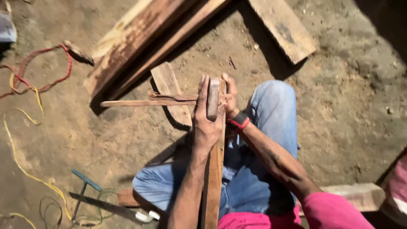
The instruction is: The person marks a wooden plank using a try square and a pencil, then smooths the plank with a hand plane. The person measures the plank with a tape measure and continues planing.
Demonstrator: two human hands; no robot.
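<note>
Red and yellow cords (29,85) trail loosely across the dirt floor (347,97) at the far left, and lower down a blue-handled tool (85,180) lies on the ground beside a coil of green wire (48,208). Further right, a stack of long weathered planks (140,40) slants up toward the top edge, with one shorter board (282,27) lying apart beyond them. A thin wooden strip (144,102) runs level from the left and meets the hands, crossing over a short flat board (171,91) on the ground. The left hand (205,116) has its grip clamped on a long upright batten (214,174) that rises between the knees, fingers stretched along its upper end, where a small rusty-brown block (213,99) sits against the top. Just beside it, the right hand (231,97), with a dark and red band at the wrist, has its grip pressed together on the same end, touching the batten and the strip. Blue jeans (271,123) and a pink sleeve (335,210) fill the lower right, and a pale timber piece (360,195) lies behind the arm.
</note>
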